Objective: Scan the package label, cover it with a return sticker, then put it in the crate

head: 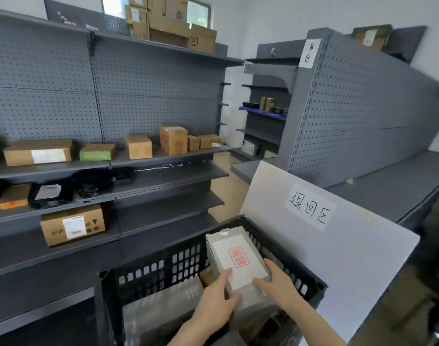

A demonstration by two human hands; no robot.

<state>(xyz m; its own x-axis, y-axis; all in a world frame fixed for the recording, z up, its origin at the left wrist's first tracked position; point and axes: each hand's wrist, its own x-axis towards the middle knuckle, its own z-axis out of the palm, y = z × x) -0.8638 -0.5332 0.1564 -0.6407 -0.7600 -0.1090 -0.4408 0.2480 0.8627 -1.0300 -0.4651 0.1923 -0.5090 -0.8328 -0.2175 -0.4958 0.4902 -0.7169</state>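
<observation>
A white package [227, 242] with a white return sticker [239, 260] stamped in red on its top is held tilted inside the black plastic crate [148, 273]. My left hand [217, 303] grips its near left corner and my right hand [279, 285] grips its near right corner. Other parcels lie under it in the crate, among them a grey wrapped one [163, 308].
Grey pegboard shelving [113, 168] on the left carries cardboard boxes [38, 152]. A white board [338, 245] with a handwritten sign leans behind the crate. A second grey shelf unit [363, 116] stands to the right, with an aisle between.
</observation>
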